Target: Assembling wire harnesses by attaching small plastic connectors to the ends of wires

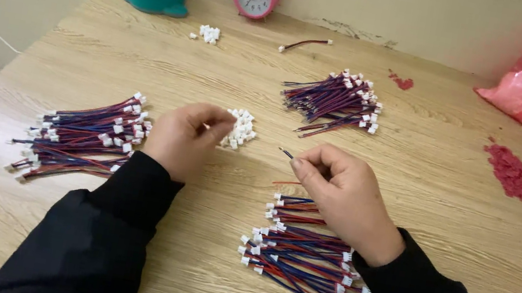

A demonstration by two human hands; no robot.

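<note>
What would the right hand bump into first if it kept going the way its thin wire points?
Probably the little pile of white plastic connectors, up and left of the right hand; the left hand sits close beside that line.

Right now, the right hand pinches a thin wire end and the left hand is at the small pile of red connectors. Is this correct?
Not quite. In the head view the right hand does pinch a thin wire end, and the left hand is at the small pile of connectors, but those are white, not red.
</note>
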